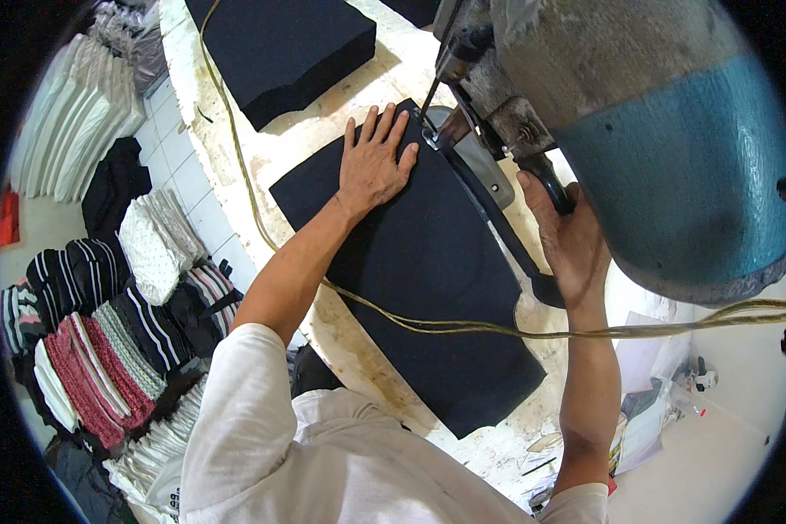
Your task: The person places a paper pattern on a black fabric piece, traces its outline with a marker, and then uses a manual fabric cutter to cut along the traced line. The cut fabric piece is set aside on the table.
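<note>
My left hand lies flat with fingers spread on a black stack of fabric, near its far end. My right hand is wrapped round the dark handle of a cloth cutting machine, which has a worn grey and blue motor housing. The machine's metal base plate stands at the fabric's far right edge, just past my left fingertips. A narrow black strip runs along the fabric's right side, with a thin gap between. The blade itself is hard to make out.
A thick black fabric block sits farther back on the pale, stained table. A yellowish cord crosses over the fabric and my right forearm. Folded garments and white stacks are piled on the left. Papers lie at lower right.
</note>
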Motion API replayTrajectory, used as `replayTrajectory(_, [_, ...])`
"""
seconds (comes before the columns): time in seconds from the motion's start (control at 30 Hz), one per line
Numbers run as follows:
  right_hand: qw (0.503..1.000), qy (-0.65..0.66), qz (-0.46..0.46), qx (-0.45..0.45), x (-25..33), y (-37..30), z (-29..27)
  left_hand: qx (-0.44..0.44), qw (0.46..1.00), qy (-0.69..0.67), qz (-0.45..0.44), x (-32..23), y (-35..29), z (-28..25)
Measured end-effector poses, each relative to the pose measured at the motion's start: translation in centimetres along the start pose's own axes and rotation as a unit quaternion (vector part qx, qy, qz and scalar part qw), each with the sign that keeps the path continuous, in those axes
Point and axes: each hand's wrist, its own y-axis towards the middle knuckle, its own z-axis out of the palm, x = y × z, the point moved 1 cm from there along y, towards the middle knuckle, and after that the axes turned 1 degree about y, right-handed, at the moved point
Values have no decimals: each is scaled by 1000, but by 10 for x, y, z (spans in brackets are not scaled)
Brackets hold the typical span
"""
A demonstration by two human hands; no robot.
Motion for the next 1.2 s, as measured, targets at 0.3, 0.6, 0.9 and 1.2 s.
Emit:
replayTrajectory(0.3, [1000,-5,5,-3,5,6,4,5,999,-17,-27,4,8,-1])
replayTrajectory(0.6, [1000,-5,-4,16,10,16,9,-5,999,-19,-25,5,7,0])
replayTrajectory(0.9, [997,-34,-5,70,18,23,13,-9,999,-14,-31,5,7,2])
replayTrajectory(1.2, [990,-62,1,130,34,28,16,-18,998,-44,-45,6,7,1])
